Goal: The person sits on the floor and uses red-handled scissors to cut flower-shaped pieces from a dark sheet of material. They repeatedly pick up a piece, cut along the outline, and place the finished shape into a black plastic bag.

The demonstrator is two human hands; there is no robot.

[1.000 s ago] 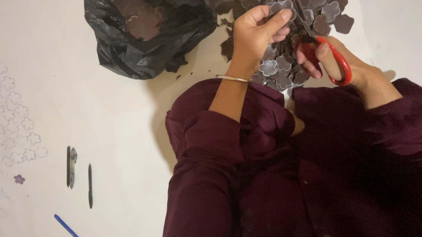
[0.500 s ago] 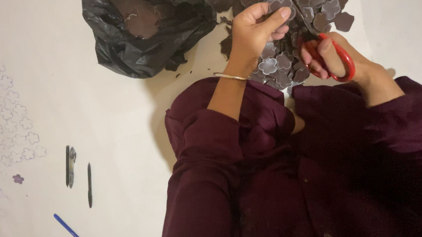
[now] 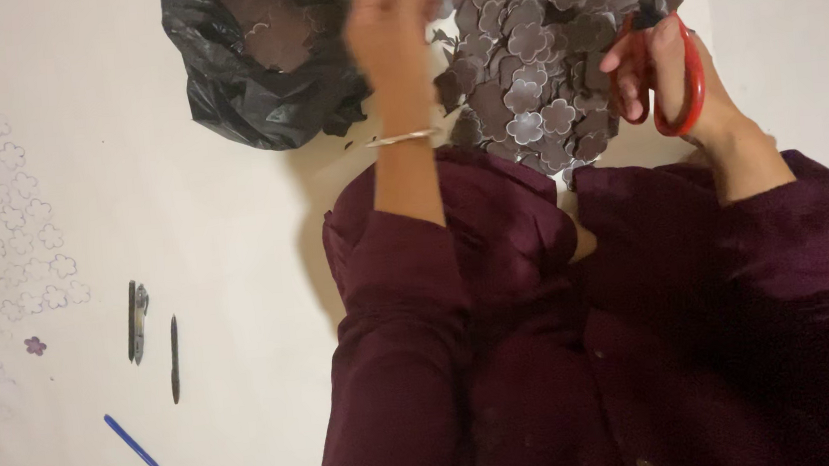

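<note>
Your right hand (image 3: 663,75) grips the red scissors (image 3: 675,69), fingers curled through the handles, blades cut off at the top edge, over the flower cutouts (image 3: 539,65). Your left hand (image 3: 396,22) is motion-blurred beside the black bag (image 3: 254,73); its fingers cannot be made out.

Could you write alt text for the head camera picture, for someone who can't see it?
Seen from above, a person in a maroon shirt holds red-handled scissors in the right hand over a heap of dark flower-shaped cutouts, while the blurred left hand is raised beside a black plastic bag. Pens lie on the pale surface to the left.
</note>
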